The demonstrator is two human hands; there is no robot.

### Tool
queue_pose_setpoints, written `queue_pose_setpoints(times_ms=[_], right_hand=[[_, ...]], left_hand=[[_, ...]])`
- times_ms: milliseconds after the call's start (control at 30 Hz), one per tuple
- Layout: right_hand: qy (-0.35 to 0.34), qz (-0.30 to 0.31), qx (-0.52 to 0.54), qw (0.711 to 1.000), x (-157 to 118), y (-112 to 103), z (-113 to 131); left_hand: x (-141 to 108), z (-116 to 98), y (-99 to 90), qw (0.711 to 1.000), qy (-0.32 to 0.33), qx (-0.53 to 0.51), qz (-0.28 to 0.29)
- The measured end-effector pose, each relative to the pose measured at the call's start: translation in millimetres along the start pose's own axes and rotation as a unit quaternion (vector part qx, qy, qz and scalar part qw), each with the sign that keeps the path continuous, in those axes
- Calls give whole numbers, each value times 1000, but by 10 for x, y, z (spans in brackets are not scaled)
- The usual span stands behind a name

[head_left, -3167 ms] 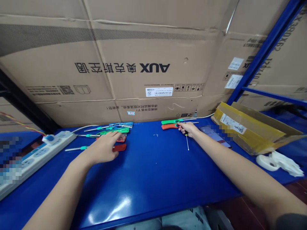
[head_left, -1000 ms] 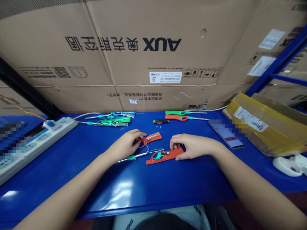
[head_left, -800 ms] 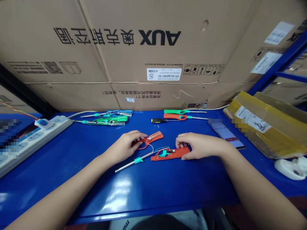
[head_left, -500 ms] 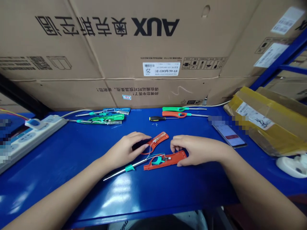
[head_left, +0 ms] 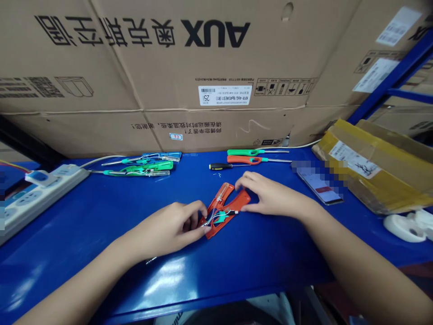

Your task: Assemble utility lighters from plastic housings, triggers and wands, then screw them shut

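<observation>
An orange stick lighter lies opened into two shell halves on the blue tabletop. My right hand [head_left: 267, 194] grips the end of the nearer orange shell half [head_left: 241, 198], thumb on the near edge, fingers on the far one. In that shell sit a teal trigger [head_left: 221, 217] and thin wires. Behind it, the other orange shell half [head_left: 216, 196] holds a clear fuel tank [head_left: 221, 191] and partly overlaps it. My left hand [head_left: 172, 225] closes around the lighter's metal tube at the shells' left end. Most of the tube is hidden; its tip [head_left: 151, 260] shows below the hand.
Opened blue [head_left: 165, 155] and green lighters [head_left: 149, 169] lie at the back left. Closed green [head_left: 240, 152] and orange lighters [head_left: 241, 160] lie behind a screwdriver [head_left: 221, 166]. A power strip [head_left: 43, 198] is left; a phone [head_left: 320, 183], yellow-taped carton [head_left: 375, 167] and white device [head_left: 404, 227] are right.
My left hand has moved from the far shell half to the metal tube. My right hand has shifted the nearer shell half away and left, turning it diagonal, close against the other half.
</observation>
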State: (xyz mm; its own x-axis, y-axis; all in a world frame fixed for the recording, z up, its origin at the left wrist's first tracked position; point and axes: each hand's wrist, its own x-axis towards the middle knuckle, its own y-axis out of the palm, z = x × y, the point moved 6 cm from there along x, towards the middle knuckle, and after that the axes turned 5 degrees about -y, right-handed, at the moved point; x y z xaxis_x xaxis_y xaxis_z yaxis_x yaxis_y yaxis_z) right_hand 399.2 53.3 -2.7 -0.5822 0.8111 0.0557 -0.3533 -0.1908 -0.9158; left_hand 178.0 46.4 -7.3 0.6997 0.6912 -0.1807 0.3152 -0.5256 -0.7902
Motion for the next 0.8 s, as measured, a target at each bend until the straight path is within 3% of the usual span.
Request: queue_pose_setpoints(times_ms=[67,133,300,533,600,667,733,800], right_hand=[[17,-53,3,998,51,22,-31],[30,-67,38,997,105,96,-40],[13,-74,64,995,188,195,99],[-53,-65,72,994,160,146,308],[-45,-88,23,995,137,81,313],[-7,-99,-26,995,112,19,299],[42,-69,-62,995,91,2,285],[73,0,-92,993,70,38,291]], left_hand=[[-3,-21,44,998,-2,-61,14],[0,-55,77,995,3,-101,25],[18,-140,186,979,11,-191,66],[82,-197,386,927,27,-364,87],[111,-154,349,941,32,-332,51],[135,-84,224,970,38,-239,-34],[133,-41,74,985,56,-102,-131],[132,-19,-1,982,74,12,-175]])
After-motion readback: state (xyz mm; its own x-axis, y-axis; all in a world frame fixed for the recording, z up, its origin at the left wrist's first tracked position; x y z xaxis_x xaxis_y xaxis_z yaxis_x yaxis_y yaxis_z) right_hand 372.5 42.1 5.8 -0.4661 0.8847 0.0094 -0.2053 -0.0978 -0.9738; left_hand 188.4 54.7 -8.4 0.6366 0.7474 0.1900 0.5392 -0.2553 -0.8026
